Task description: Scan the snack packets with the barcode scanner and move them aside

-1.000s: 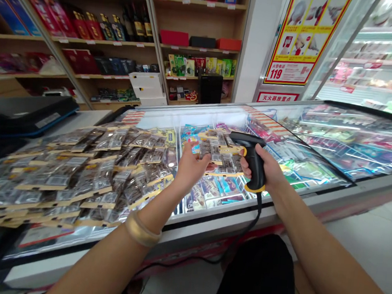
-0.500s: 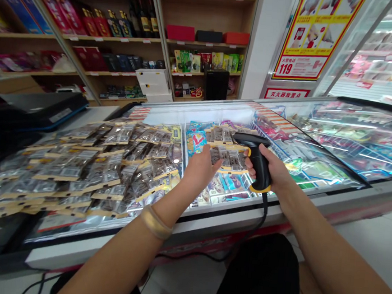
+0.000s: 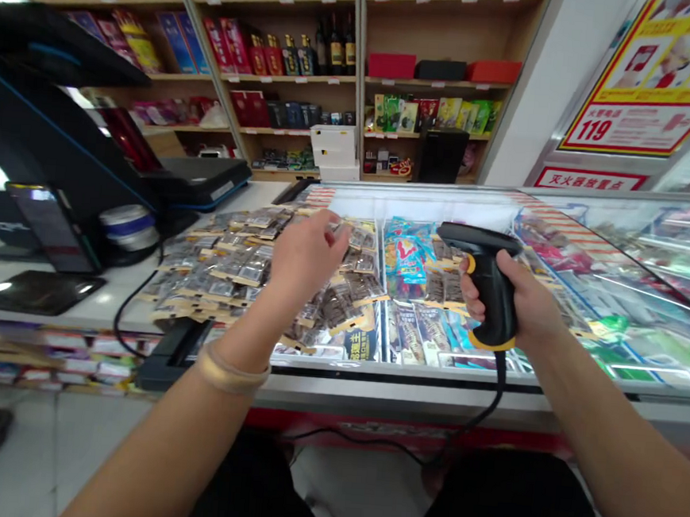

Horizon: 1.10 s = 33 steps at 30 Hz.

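My right hand (image 3: pixel 521 300) grips a black barcode scanner (image 3: pixel 494 290) with yellow trim, its head pointing left and its cable hanging down. My left hand (image 3: pixel 310 252) hovers over a pile of small clear packets (image 3: pixel 231 261) with tan edges, which lies on the glass top of a freezer. Its fingers are bent and apart, and nothing shows in them. Blue packages (image 3: pixel 406 251) lie between the two hands, and a few tan-edged packets (image 3: pixel 438 284) are beside them, partly behind the scanner.
At the left, a counter (image 3: pixel 120 304) bears a dark screen device (image 3: pixel 43 147), a phone (image 3: pixel 54 228) and a roll of tape (image 3: pixel 129 229). Shelves with boxes and bottles (image 3: pixel 338 47) stand behind the freezer (image 3: pixel 394 394). The scanner's cable (image 3: pixel 366 443) loops down in front.
The view has turned left, bringing the counter and screen device into sight. My left hand has moved left from the packets by the scanner to above the pile. The scanner stays in my right hand.
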{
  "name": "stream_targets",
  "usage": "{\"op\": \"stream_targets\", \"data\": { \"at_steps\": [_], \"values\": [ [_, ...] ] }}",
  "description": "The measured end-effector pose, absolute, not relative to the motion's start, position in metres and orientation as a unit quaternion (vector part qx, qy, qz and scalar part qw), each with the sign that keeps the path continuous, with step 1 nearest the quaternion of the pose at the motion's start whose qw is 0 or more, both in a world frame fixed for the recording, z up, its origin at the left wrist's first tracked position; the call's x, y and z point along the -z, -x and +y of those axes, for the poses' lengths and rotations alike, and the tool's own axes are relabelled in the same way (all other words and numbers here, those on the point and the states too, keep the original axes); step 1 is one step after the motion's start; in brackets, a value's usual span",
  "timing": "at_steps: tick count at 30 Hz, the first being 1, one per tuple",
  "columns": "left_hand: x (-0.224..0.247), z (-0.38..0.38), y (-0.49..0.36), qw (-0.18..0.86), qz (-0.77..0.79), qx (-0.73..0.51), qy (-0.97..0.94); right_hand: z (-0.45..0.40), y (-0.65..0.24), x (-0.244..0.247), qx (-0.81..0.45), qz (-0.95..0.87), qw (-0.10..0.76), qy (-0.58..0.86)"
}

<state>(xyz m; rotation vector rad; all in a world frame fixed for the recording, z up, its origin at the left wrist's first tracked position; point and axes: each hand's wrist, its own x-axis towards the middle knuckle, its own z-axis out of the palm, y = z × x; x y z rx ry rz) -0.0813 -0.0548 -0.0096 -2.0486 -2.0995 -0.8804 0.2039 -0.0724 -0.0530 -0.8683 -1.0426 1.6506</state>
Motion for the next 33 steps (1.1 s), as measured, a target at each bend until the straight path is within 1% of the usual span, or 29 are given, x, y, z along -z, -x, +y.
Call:
{"op": "stream_targets", "data": {
  "at_steps": [3,5,10,13,19,26,29,33],
  "values": [
    [0.004,-0.061,0.139,0.097,-0.740,0.261,0.612,-0.067,-0.161,0.046,-0.704,-0.439,0.446,0.336],
    [0.003,-0.066,0.170,0.113,-0.778,0.226,0.576,-0.064,-0.134,0.044,-0.722,-0.445,0.419,0.325],
    [0.012,-0.074,0.203,0.084,-0.817,0.138,0.554,-0.062,-0.078,0.047,-0.747,-0.468,0.364,0.299],
    [0.019,-0.072,0.205,0.086,-0.804,0.129,0.574,-0.064,-0.057,0.050,-0.755,-0.478,0.340,0.295],
    [0.028,-0.065,0.209,0.084,-0.772,0.189,0.601,-0.066,-0.041,0.056,-0.767,-0.475,0.313,0.298],
    [0.017,-0.075,0.203,0.042,-0.772,0.277,0.570,-0.065,-0.044,0.057,-0.767,-0.474,0.309,0.302],
    [0.015,-0.073,0.198,0.023,-0.742,0.363,0.563,-0.066,-0.052,0.055,-0.761,-0.485,0.320,0.290],
    [0.026,-0.057,0.175,-0.051,-0.672,0.513,0.532,-0.072,-0.078,0.055,-0.743,-0.514,0.337,0.265]
  ]
}}
